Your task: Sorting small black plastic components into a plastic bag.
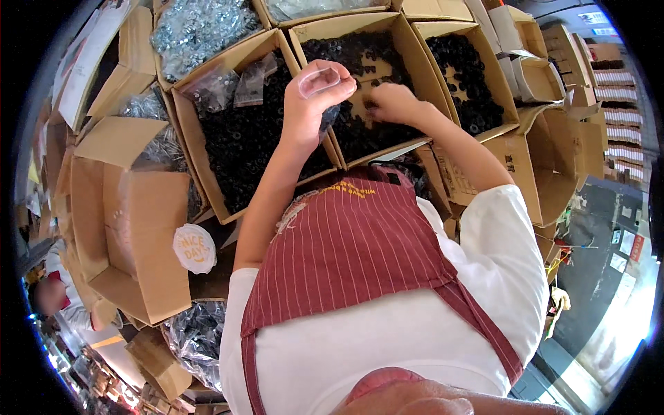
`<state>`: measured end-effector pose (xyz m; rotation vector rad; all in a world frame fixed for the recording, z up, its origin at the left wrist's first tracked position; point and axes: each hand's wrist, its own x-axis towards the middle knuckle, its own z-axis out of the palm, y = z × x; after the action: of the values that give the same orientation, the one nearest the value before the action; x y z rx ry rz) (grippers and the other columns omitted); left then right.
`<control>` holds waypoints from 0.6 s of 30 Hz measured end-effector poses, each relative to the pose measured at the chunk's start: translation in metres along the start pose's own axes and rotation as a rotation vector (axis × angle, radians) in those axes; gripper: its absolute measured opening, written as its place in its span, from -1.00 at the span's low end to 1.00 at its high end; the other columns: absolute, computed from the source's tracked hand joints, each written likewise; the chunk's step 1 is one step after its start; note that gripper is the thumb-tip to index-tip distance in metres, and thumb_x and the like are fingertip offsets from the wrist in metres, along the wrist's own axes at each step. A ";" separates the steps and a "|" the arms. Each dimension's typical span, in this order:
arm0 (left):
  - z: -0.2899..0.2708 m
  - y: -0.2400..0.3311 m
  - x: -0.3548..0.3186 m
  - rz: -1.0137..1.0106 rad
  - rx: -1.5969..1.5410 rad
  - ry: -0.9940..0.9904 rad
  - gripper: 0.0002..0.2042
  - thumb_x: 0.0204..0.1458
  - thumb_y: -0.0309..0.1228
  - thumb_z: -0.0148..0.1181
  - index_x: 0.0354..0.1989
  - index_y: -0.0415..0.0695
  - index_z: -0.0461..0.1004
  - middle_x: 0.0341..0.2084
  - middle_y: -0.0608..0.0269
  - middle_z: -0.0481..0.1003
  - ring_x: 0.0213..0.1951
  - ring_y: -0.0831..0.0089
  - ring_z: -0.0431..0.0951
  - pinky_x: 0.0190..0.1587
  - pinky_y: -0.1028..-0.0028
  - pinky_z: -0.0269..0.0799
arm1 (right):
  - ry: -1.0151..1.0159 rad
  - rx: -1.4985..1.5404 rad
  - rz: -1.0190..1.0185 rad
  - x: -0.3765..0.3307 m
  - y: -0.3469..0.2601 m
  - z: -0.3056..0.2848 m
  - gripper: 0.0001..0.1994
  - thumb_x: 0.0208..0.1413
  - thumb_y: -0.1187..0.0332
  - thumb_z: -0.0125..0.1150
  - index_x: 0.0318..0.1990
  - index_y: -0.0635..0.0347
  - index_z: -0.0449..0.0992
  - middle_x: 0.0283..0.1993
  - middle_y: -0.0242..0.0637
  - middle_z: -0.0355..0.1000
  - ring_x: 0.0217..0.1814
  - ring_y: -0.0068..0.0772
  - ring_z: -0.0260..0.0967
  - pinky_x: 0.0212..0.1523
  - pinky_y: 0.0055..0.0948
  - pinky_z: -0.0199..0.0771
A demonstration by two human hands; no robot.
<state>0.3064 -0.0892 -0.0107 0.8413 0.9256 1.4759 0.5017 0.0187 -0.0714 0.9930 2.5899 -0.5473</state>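
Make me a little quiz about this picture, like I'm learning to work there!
1. True or false: the apron is plain blue.
2. Which hand holds the clear plastic bag? A) left B) right C) neither
3. What lies in the cardboard box that the right hand reaches into?

Key:
1. False; the apron is dark red with thin stripes.
2. A, the left hand.
3. Small black pieces.
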 end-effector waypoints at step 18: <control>0.008 -0.010 -0.004 -0.007 0.150 -0.172 -0.74 -0.02 -0.65 0.29 -0.15 -0.22 0.43 -0.33 0.32 0.50 -0.21 0.52 0.52 -0.09 0.49 0.44 | 0.259 1.295 -0.483 -0.052 -0.079 -0.109 -0.62 0.30 0.19 0.11 0.13 0.23 0.52 0.05 -0.30 0.49 -0.12 -0.56 0.43 -0.15 -0.54 0.43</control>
<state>0.3184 -0.0920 -0.0167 1.0572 0.9165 1.3174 0.4677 -0.0159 0.0644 0.6692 2.5043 -2.5277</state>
